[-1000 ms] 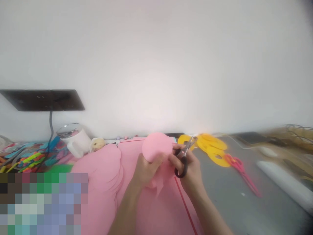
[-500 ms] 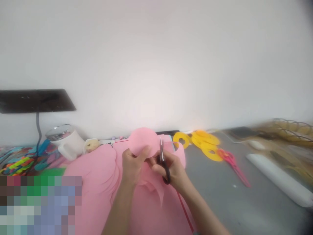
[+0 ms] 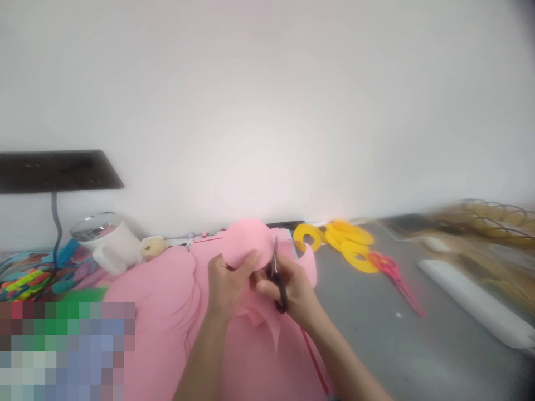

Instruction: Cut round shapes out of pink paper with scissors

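The left hand is pinching the pink disc above the pink sheets; the right hand is gripping the black-handled scissors, now standing upright at the disc's right edge, no longer slanting outward.

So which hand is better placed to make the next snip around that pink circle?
Right, I'd say: the right hand holds the black-handled scissors, blades beside the circle's edge, while the left hand is busy holding the pink circle.
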A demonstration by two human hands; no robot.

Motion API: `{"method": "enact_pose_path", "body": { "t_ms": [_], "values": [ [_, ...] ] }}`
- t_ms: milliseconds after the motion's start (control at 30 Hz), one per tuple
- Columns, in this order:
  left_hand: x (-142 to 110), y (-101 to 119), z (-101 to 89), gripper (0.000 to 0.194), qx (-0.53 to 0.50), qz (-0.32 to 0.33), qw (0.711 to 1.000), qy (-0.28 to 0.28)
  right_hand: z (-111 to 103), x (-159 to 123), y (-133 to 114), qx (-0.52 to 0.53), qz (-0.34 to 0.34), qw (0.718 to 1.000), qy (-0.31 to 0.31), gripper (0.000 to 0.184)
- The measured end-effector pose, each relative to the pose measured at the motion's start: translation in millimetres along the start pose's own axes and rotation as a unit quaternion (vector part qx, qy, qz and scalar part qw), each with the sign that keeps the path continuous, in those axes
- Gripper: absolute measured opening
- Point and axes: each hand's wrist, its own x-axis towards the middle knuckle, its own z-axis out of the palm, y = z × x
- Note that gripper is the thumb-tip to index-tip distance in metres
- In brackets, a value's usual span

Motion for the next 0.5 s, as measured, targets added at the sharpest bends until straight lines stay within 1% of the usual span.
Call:
{"method": "enact_pose_path", "body": {
  "t_ms": [133, 267, 433, 500],
  "values": [
    [0.0, 0.8, 0.8, 0.029, 0.008, -0.003, 1.000, -0.012, -0.3, 0.0, -1.3, -0.006, 0.007, 1.000, 0.005, 0.035],
    [-0.1, 1.3, 1.0, 0.028, 0.014, -0.006, 1.000, 0.001, -0.3, 0.0, -1.5, -0.005, 0.006, 1.000, 0.005, 0.034],
    [-2.0, 4.3, 0.9, 0.030, 0.022, 0.002, 1.000, -0.022, 0.4, 0.1, -2.5, -0.015, 0.000, 1.000, 0.014, 0.033],
    [-3.2, 5.6, 1.1, 0.032, 0.017, 0.003, 1.000, -0.023, 0.5, 0.1, -2.6, -0.017, -0.002, 1.000, 0.015, 0.031]
  ]
}}
